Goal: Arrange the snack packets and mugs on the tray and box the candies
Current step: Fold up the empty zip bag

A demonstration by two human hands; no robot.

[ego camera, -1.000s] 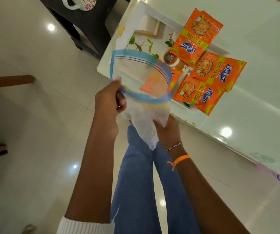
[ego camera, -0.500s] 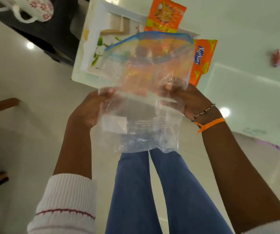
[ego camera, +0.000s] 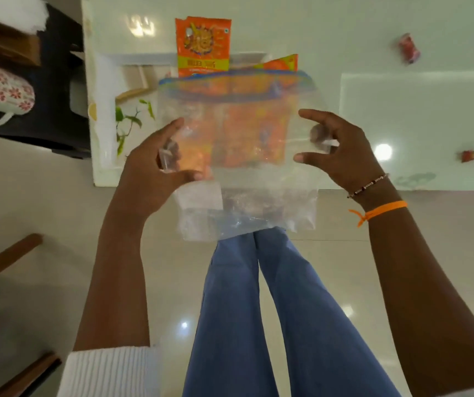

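**Head view: clear zip bag held up over the tray edge**

Head camera looks down past blue trousers at a glossy white table point(ego camera: 373, 30) whose near edge runs just beyond the hands; pale tiled floor lies open below and to both sides. A white tray point(ego camera: 107, 81) with a leaf print sits at the table's near left corner, almost flush with the edge. To the left, a dark side table point(ego camera: 58, 104) carries a white mug point(ego camera: 1, 93) with red flowers, lying on its side.

Both hands hold a clear plastic zip bag point(ego camera: 238, 156) with a blue strip along its top, stretched flat between them above the tray. The left hand point(ego camera: 152, 173) pinches the bag's left side, thumb under, fingers curled on the film. The right hand point(ego camera: 336, 147) grips the right side, index finger and thumb spread; a beaded bracelet and an orange band circle that wrist.

The film is thin, crinkled and shiny. Orange snack packets point(ego camera: 203, 45) lie on the tray, one poking out above the bag, others blurred through it. Two wrapped candies point(ego camera: 407, 48) rest well apart on the table's right side.
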